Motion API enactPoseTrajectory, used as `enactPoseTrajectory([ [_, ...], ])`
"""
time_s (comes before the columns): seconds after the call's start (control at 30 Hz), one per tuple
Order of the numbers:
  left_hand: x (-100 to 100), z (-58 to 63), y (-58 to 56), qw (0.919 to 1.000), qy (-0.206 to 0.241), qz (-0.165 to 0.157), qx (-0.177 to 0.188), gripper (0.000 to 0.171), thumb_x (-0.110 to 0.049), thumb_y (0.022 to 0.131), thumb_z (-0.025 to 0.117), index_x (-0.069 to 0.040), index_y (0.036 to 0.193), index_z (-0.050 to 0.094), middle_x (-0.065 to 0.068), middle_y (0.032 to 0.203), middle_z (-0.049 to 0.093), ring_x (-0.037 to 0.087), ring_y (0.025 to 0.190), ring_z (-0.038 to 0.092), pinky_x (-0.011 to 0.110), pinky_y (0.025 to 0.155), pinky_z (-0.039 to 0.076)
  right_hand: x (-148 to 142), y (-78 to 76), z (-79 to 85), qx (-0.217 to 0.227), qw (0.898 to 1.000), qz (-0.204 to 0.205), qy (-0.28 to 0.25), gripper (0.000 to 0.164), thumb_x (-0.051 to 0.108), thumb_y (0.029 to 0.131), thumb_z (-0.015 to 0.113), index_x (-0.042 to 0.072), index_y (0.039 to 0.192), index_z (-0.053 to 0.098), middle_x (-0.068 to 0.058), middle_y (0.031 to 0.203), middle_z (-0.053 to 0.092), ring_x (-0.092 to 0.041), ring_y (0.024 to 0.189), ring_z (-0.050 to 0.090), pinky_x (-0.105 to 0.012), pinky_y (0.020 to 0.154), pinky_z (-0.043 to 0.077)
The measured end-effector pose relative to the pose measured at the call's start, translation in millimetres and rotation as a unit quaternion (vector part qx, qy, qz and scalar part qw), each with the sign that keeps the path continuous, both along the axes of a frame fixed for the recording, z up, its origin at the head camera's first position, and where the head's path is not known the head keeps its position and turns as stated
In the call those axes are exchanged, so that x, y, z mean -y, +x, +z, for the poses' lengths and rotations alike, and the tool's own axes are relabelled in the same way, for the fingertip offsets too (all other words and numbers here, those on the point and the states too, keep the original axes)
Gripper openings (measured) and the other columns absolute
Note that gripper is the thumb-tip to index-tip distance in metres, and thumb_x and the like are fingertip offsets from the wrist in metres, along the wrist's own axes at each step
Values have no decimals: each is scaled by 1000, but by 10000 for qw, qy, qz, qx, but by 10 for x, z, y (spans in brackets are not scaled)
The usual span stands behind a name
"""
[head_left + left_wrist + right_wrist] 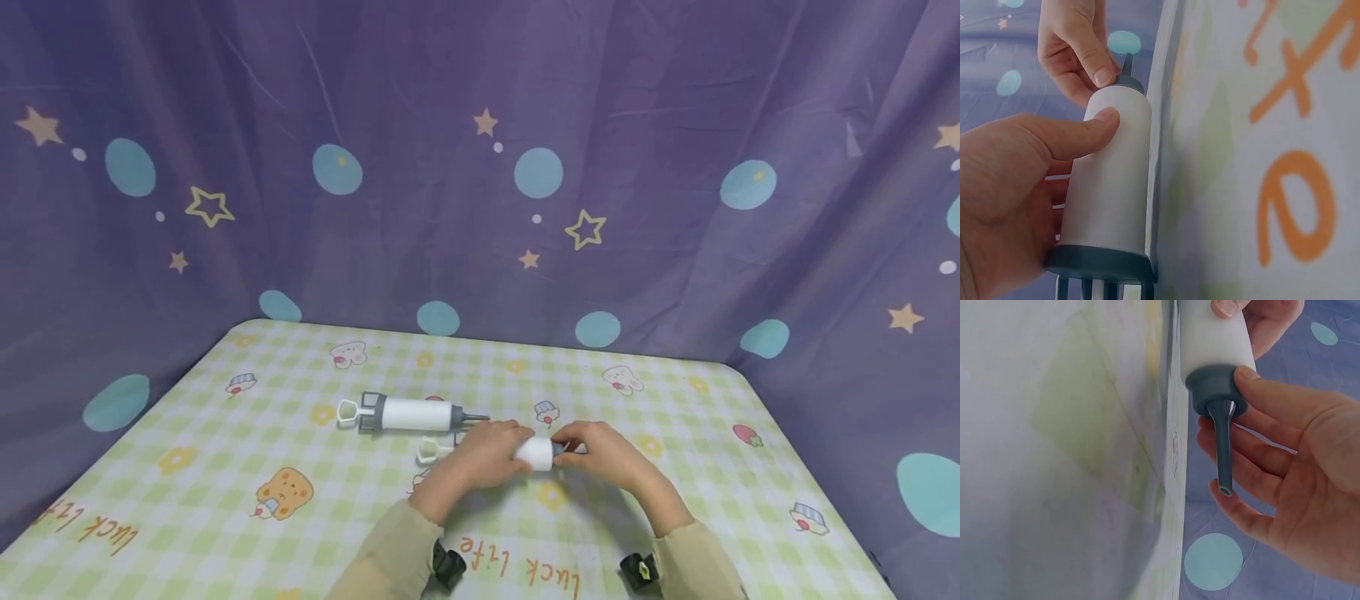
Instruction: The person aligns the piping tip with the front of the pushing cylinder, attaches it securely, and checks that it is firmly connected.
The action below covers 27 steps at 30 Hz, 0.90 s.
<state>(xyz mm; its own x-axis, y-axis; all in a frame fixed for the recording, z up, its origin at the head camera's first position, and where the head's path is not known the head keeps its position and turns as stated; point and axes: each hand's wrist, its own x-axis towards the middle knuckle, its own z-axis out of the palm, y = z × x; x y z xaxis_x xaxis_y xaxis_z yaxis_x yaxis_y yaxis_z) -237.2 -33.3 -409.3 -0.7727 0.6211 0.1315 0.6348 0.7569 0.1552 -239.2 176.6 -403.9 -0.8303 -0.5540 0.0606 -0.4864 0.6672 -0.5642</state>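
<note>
My left hand (492, 452) grips the white barrel of a large plunger syringe (536, 453), its thumb laid along the side in the left wrist view. At the other end my right hand (600, 454) holds the dark grey nozzle cap (1219, 387) between thumb and fingers. The tapered nozzle (1223, 447) points away from the barrel, with the right fingers spread behind it. A white loop handle (429, 451) sticks out past my left hand. Just behind lies a second syringe (416, 414) of the same kind, on its side, nozzle to the right.
A checked tablecloth (225, 442) with printed cartoons and lettering covers the table. Behind the table hangs a purple curtain (420, 233) with stars and blue ovals. Black wrist mounts (448, 568) show at both sleeves.
</note>
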Motion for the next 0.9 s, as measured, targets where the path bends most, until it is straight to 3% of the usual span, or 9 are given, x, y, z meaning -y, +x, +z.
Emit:
enactPoseTrajectory([
  [0.5, -24, 40, -22, 9991, -257, 72, 327, 35, -38, 79, 66, -16, 106, 63, -1, 92, 64, 11, 75, 56, 24, 64, 43, 34, -25, -24, 246, 9996, -14, 136, 24, 22, 84, 64, 10, 106, 65, 1, 99, 66, -10, 82, 59, -25, 68, 48],
  [0.73, 1, 75, -17, 9988, -284, 282, 287, 49, -41, 83, 61, -12, 122, 57, 3, 111, 62, 18, 99, 59, 34, 83, 47, 16, -18, 24, 108, 9996, -127, 240, 28, 21, 86, 62, 9, 111, 63, -5, 105, 64, -13, 85, 59, -28, 69, 48],
  [0.9, 124, 175, -45, 9994, -94, 327, 84, 40, -37, 87, 57, -14, 119, 60, 1, 112, 63, 17, 100, 60, 38, 84, 46, -62, -37, 98, -287, 9984, -335, 357, 21, 20, 87, 60, 9, 105, 65, 1, 97, 65, -12, 83, 58, -31, 70, 47],
])
